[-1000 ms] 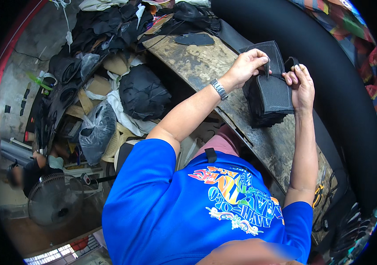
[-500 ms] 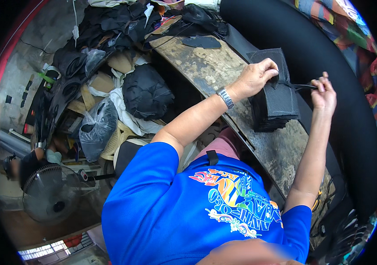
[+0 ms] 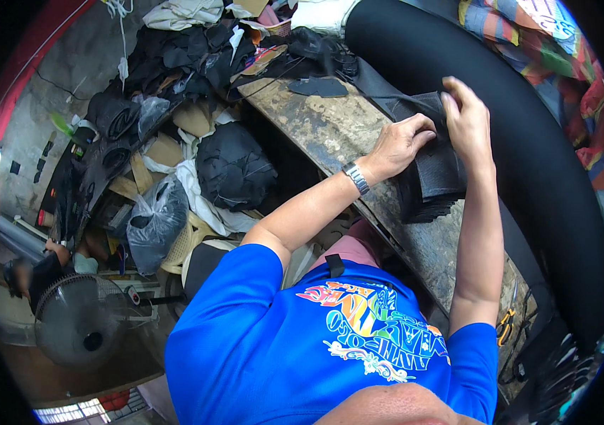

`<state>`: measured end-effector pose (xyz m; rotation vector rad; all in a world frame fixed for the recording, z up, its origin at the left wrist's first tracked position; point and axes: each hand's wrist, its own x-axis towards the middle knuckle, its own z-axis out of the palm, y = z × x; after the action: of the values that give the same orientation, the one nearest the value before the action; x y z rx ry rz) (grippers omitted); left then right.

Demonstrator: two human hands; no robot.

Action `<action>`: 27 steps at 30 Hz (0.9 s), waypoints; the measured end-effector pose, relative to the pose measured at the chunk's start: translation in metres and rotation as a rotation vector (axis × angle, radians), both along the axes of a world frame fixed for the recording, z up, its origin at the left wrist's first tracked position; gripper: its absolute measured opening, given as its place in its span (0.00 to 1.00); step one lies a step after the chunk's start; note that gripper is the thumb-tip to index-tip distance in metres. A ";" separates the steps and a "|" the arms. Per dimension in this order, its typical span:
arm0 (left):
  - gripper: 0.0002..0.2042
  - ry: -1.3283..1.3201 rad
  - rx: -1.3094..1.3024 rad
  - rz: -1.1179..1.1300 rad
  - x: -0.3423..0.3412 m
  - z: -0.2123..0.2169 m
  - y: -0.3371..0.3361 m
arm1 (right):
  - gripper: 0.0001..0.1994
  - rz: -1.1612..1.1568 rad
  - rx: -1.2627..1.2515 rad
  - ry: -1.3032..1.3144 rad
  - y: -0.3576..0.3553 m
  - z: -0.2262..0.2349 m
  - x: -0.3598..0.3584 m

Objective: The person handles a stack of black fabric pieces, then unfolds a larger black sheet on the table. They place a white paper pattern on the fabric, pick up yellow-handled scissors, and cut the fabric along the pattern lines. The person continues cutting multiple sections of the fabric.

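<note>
Black rubbery sheets, stacked into a ribbed bundle, sit on the worn wooden bench at about two o'clock from the person's chest, hard against the big dark tyre-like curve behind.

A moment ago the right hand was drawn out to the right, away from the stack, pulling something thin and dark taut; now it has come back in and sits at the top of the bundle. To my eye that reads as one pull finished and the hand going back to the same spot on the stack.

Right hand: the forearm rises straight up from five o'clock, wrist bent forward, fingers curled over the stack's upper edge at twelve o'clock and closed on it. Whether anything thin is pinched between the fingertips I cannot tell.

Left hand: the arm reaches in from seven o'clock, with a metal wristwatch on the wrist, fingers folded down and pressing on the bundle's left top corner, steadying it.

Off to nine o'clock, below the bench, lie heaps of dark scraps and a filled plastic bag.
</note>
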<state>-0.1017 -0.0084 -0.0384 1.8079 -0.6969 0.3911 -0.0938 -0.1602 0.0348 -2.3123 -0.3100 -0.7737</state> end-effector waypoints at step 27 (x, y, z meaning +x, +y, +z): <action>0.06 0.135 -0.199 -0.349 0.026 -0.011 0.009 | 0.06 -0.048 -0.018 0.184 -0.004 -0.046 -0.033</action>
<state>-0.0760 0.0002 -0.0490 1.4752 -0.8302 0.0999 -0.1267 -0.1639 -0.0114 -2.3951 -0.1797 -0.5774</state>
